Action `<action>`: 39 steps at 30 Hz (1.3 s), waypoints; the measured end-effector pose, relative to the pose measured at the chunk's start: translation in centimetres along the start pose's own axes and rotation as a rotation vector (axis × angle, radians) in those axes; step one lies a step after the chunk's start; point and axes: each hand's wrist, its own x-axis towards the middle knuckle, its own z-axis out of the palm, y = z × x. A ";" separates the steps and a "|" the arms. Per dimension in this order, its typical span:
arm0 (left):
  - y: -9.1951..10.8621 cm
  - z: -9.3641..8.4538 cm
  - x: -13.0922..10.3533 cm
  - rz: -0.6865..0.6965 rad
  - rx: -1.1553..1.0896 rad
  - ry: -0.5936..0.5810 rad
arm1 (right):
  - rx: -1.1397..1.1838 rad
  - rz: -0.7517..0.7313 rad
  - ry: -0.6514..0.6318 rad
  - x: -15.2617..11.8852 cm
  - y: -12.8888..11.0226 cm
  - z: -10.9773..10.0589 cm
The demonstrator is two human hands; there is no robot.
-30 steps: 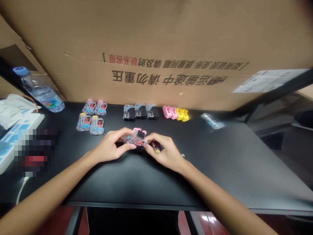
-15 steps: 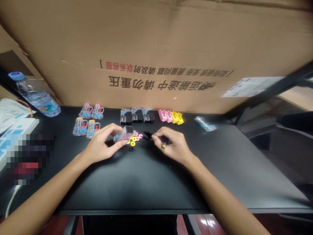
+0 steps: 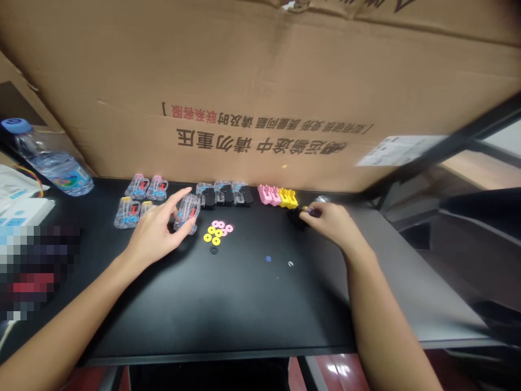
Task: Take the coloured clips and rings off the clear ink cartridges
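My left hand [image 3: 157, 231] has its thumb and fingers around a clear plastic case [image 3: 188, 210] with red and blue parts inside, low over the table. My right hand [image 3: 331, 222] is closed at the right end of a row, its fingers on a black plastic part [image 3: 298, 218]. A thin dark piece with a gold-coloured end [image 3: 305, 209] shows at those fingertips; its kind I cannot make out. Pink clip-like parts [image 3: 269, 194] and yellow ones [image 3: 288, 197] stand just left of that hand. Between the hands lie pink rings [image 3: 229, 228], yellow rings [image 3: 216, 241] and a black ring [image 3: 214, 250].
Clear cases with red inserts [image 3: 137, 186] stand at the back left, and black-and-clear cases [image 3: 223, 194] at the back middle. A water bottle [image 3: 65, 168] leans at far left. A large cardboard box [image 3: 244, 65] walls off the back. A blue disc [image 3: 268, 259] lies on the black table [image 3: 228, 304].
My right hand has moved right and back with the black part, to beside the yellow parts. My left hand has shifted left and lowered the clear case, which is turned differently.
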 end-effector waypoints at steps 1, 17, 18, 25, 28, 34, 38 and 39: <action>0.0 0.0 0.0 -0.007 0.000 -0.006 | 0.014 0.015 0.011 0.2 -0.2 0.4; 0.1 0.0 0.1 -0.005 -0.013 -0.035 | 0.201 0.035 0.068 0.4 -5.9 2.3; 0.1 0.0 0.2 -0.005 -0.016 -0.041 | 0.206 0.032 0.073 0.4 -5.8 2.3; -0.6 -0.5 0.6 0.007 0.094 -0.004 | 0.092 0.030 0.065 0.0 -2.3 0.8; -1.1 -0.5 0.7 0.016 0.175 0.038 | 0.052 0.059 0.095 0.0 -1.8 0.6; -1.4 0.5 0.9 0.030 0.300 0.067 | 0.065 0.111 0.278 -0.6 -4.1 -0.5; -1.5 1.2 0.9 0.040 0.417 0.082 | 0.100 0.043 0.417 -1.2 -6.0 -1.1; -1.5 1.3 1.0 0.042 0.431 0.088 | 0.110 0.028 0.425 -1.3 -6.3 -1.1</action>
